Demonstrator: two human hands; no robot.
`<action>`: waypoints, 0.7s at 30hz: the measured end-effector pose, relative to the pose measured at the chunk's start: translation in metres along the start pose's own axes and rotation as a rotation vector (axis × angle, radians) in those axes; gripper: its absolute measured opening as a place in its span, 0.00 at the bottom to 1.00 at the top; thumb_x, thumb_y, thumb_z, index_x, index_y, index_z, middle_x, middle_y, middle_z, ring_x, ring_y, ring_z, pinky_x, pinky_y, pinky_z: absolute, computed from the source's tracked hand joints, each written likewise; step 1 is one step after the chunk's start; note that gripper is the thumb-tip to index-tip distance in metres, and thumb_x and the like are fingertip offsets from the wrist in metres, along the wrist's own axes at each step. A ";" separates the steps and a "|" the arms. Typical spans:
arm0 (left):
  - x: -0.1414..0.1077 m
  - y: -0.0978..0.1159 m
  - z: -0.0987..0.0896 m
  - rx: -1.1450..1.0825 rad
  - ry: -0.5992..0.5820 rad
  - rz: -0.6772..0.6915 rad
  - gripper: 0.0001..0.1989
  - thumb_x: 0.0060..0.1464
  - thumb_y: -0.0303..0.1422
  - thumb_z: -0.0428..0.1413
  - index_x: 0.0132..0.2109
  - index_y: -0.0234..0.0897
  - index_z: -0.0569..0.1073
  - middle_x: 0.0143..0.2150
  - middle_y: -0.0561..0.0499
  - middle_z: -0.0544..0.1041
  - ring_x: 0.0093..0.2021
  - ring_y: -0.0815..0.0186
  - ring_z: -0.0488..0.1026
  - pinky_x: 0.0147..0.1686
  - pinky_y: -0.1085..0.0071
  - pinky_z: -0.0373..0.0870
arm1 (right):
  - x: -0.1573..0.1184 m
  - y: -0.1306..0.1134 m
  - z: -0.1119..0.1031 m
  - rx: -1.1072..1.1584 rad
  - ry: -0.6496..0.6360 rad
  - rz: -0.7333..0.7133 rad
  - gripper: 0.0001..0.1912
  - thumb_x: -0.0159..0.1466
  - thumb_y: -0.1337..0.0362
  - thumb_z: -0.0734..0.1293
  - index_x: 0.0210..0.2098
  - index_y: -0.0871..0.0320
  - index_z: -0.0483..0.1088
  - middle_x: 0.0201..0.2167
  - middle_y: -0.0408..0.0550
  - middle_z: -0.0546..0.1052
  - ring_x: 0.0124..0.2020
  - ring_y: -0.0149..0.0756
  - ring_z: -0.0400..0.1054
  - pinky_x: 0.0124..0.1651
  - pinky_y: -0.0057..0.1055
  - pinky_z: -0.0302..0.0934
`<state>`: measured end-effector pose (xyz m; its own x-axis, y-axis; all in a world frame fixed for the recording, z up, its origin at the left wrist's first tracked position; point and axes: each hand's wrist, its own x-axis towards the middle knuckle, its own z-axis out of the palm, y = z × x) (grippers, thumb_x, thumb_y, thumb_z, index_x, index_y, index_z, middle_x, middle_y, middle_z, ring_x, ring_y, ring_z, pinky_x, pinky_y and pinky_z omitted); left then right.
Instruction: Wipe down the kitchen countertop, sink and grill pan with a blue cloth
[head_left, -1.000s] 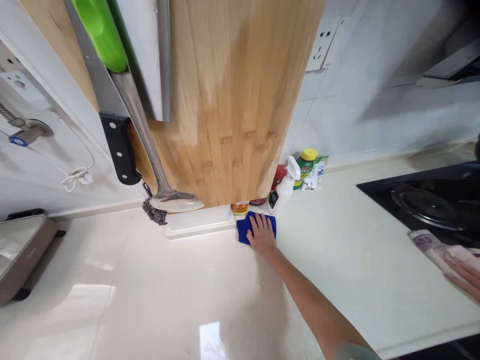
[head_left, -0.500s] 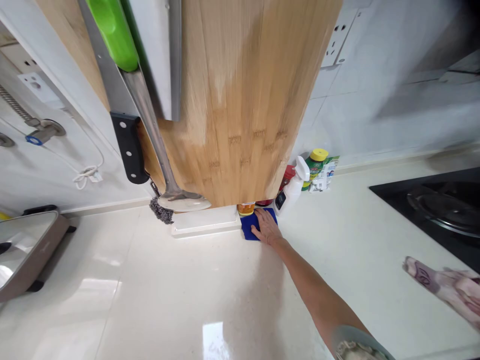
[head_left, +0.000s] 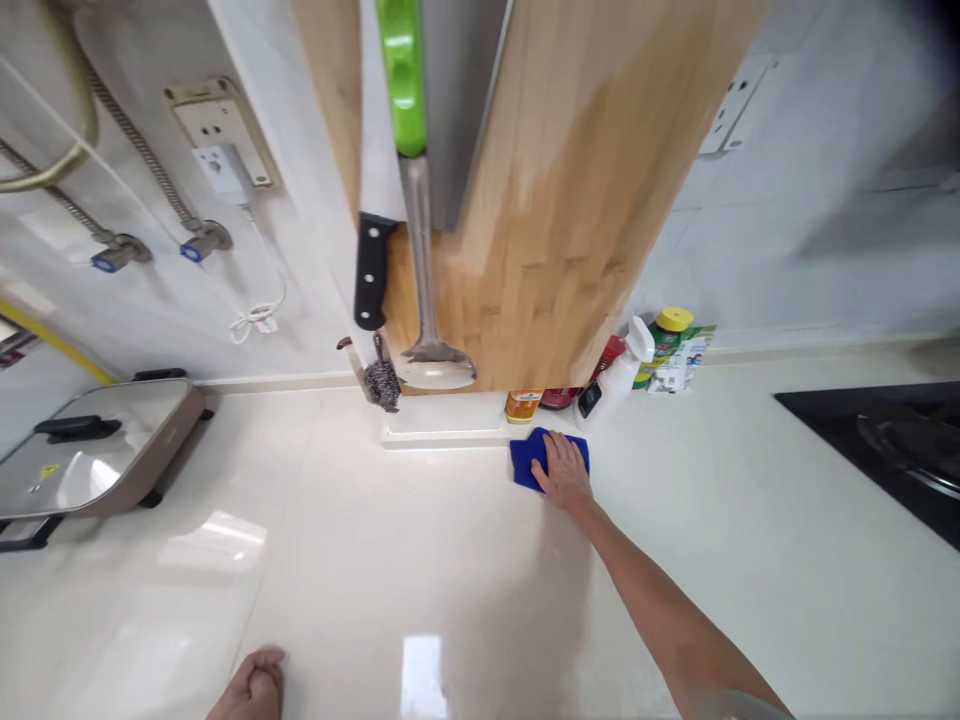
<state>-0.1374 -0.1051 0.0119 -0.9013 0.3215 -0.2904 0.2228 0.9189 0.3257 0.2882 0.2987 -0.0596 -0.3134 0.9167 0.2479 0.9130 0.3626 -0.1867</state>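
Countertop gloss fills most of the view, and the right hand (head_left: 564,470) lies far out on the white counter (head_left: 420,560), arm stretched long from the lower right. Its palm presses flat on a blue cloth (head_left: 529,458), fingers spread across the top of it rather than curled around it, so this grip is apart and resting on the cloth, not closed on it. The cloth sits close to the back wall, just beside the right end of a low white tray (head_left: 442,428) and just in front of a small orange jar (head_left: 523,405).

The left hand (head_left: 253,686) shows only at the bottom edge, knuckles on the counter, fingers curled in together with nothing visible inside them; it is well apart from the cloth.

Behind the cloth stand a white spray bottle (head_left: 619,372), a green bottle with a yellow cap (head_left: 661,342) and a red-lidded container (head_left: 607,355), clustered against the wall. Above them hangs a large wooden cutting board (head_left: 570,200). To its left hang a knife with a black handle (head_left: 369,270), a metal ladle with a green handle (head_left: 420,250) and a wire scrubber (head_left: 382,380). A metal-lidded electric pan (head_left: 90,460) sits at the left, and a black gas stove (head_left: 892,440) lies at the right edge.
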 end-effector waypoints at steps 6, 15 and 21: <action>-0.016 -0.001 0.001 -0.002 -0.012 0.065 0.17 0.54 0.37 0.46 0.40 0.44 0.79 0.34 0.48 0.81 0.30 0.59 0.71 0.33 0.66 0.64 | -0.058 -0.042 -0.003 -0.041 -0.017 0.085 0.36 0.67 0.53 0.49 0.66 0.72 0.53 0.69 0.65 0.55 0.71 0.52 0.43 0.70 0.51 0.39; -0.017 -0.020 0.016 -0.096 0.014 0.201 0.15 0.56 0.32 0.47 0.38 0.43 0.79 0.32 0.49 0.81 0.30 0.62 0.71 0.31 0.69 0.58 | -0.071 -0.196 0.005 -0.017 -0.089 0.067 0.37 0.66 0.54 0.51 0.67 0.74 0.52 0.70 0.64 0.53 0.72 0.53 0.41 0.71 0.51 0.34; -0.016 -0.027 0.026 -0.207 0.041 0.267 0.14 0.52 0.26 0.50 0.33 0.44 0.79 0.28 0.55 0.80 0.28 0.68 0.70 0.30 0.72 0.56 | -0.108 -0.288 0.007 0.019 -0.079 -0.176 0.35 0.67 0.56 0.53 0.68 0.72 0.51 0.70 0.62 0.53 0.72 0.49 0.40 0.71 0.51 0.35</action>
<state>-0.1196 -0.1291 -0.0155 -0.8364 0.5311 -0.1356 0.3766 0.7364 0.5620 0.0570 0.0964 -0.0396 -0.4877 0.8491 0.2030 0.8376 0.5206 -0.1656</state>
